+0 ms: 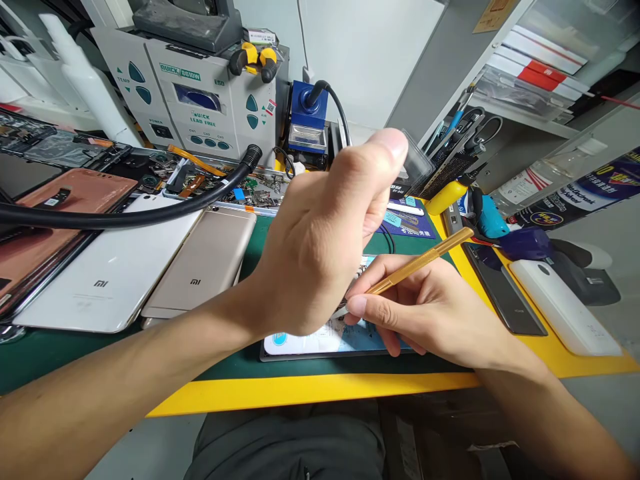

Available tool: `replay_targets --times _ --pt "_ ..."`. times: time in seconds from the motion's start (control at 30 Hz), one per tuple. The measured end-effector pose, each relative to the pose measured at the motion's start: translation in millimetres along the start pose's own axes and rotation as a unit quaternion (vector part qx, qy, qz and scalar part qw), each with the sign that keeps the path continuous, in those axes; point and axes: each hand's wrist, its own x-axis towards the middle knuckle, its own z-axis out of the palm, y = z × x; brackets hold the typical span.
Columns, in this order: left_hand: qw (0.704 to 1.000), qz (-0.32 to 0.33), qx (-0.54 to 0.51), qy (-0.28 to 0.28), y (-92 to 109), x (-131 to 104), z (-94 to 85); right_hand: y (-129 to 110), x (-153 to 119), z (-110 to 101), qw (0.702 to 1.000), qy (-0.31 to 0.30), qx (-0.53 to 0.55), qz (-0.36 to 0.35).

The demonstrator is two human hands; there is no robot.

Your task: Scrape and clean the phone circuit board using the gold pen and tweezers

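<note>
My right hand (425, 307) pinches a craft knife with a knurled gold handle (415, 267). Its metal tip points down to the left, partly hidden by the fingers, over a flat work plate with a white and blue top (310, 344). Small parts on that plate show only in slivers between my hands. Above its left side my left hand (325, 240) is curled closed, the thumb uppermost. Whatever the left fingers hold, if anything, is hidden behind the hand.
Phones lie to the left, among them a white one (110, 280) and a gold one (200, 260). A black hose (150, 219) from the rework station (190, 93) arcs over them. Right: a dark phone (510, 293), a white phone (565, 307), a yellow bottle (445, 197) and a pen holder (450, 153).
</note>
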Motion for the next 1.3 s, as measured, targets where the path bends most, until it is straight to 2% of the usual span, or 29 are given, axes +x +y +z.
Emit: replay_targets --times 0.33,0.9,1.2,1.3 --pt "0.999 -0.019 0.022 0.022 -0.5 0.0 1.0 -0.3 -0.5 -1.7 1.000 -0.004 0.003 -0.003" --pt "1.000 0.012 0.011 0.014 -2.0 -1.8 0.8 -0.7 0.1 -3.2 1.000 -0.022 0.016 -0.006" --pt "1.000 0.017 -0.006 -0.001 -1.7 -1.4 -2.1 -2.9 0.1 -4.3 0.999 0.037 -0.009 -0.019" --pt "1.000 0.004 0.010 -0.005 -2.3 -1.2 -2.8 -3.2 -0.1 -4.1 0.999 0.036 -0.019 -0.023"
